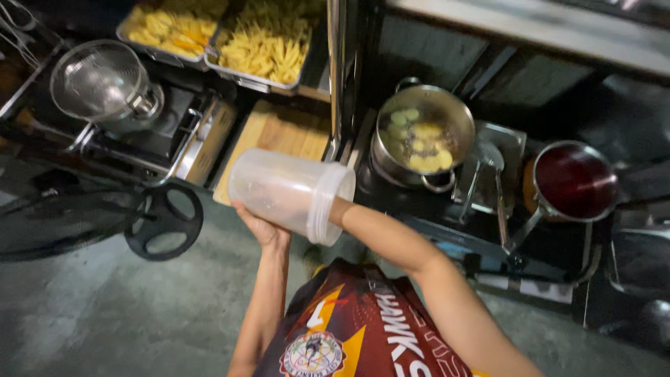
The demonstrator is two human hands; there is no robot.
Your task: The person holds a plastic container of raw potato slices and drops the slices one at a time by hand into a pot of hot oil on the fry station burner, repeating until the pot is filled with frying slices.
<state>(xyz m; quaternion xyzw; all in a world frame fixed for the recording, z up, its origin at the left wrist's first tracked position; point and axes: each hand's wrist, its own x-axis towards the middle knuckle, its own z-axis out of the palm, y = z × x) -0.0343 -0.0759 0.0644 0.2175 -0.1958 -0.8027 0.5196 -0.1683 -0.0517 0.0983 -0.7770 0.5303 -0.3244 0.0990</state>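
Note:
A clear plastic jar lies on its side in front of me, its wide mouth to the right. My left hand cups it from below, near the closed end. My right forearm runs into the mouth, so my right hand is inside the jar. It shows only dimly through the cloudy plastic, and its fingers cannot be made out.
Just beyond the jar, a steel pot holds yellow pieces in liquid. Beside it lie a metal ladle and a dark red saucepan. Two trays of cut yellow strips, a wire strainer, a wooden board and a black wheel are at left.

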